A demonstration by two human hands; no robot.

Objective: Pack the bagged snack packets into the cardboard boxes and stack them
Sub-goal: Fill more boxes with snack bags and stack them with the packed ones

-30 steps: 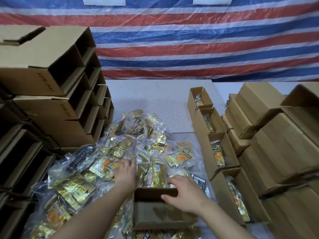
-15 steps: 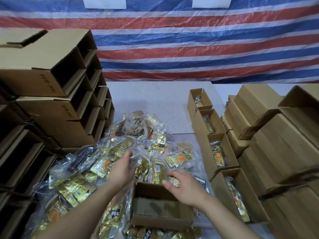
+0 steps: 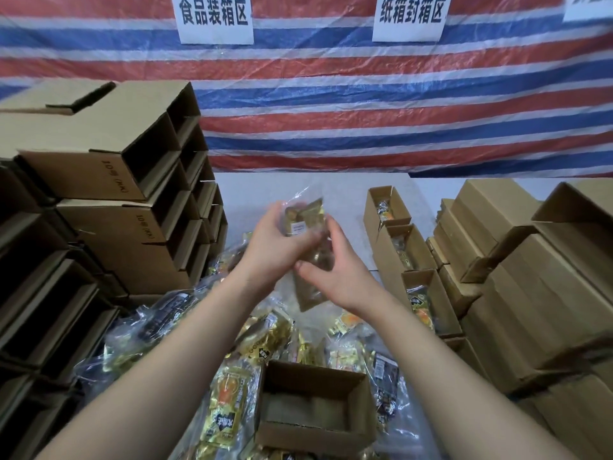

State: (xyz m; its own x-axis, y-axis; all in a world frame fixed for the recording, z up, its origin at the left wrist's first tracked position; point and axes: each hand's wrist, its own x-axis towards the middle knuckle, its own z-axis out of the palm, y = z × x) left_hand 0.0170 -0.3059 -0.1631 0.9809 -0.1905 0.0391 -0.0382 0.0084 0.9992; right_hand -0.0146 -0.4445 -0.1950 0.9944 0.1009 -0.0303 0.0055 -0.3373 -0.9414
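Note:
A clear bag of gold snack packets (image 3: 306, 224) is held up above the table between both hands. My left hand (image 3: 270, 242) grips its left side and my right hand (image 3: 335, 272) clasps its lower right. Below them lies a heap of bagged snack packets (image 3: 232, 393) on the table. An open, empty cardboard box (image 3: 315, 436) sits on the heap right in front of me. To the right runs a row of open boxes (image 3: 431, 293), each with a bag inside.
A tall stack of empty open-ended boxes (image 3: 109, 200) fills the left side. Closed and open cardboard boxes (image 3: 530, 293) are piled on the right. A striped tarp (image 3: 365, 111) with white signs (image 3: 215, 18) hangs behind the grey table (image 3: 331, 194).
Both hands left the heap and the box rim and rose together, lifting one bag of snacks off the heap. The camera view tilted upward.

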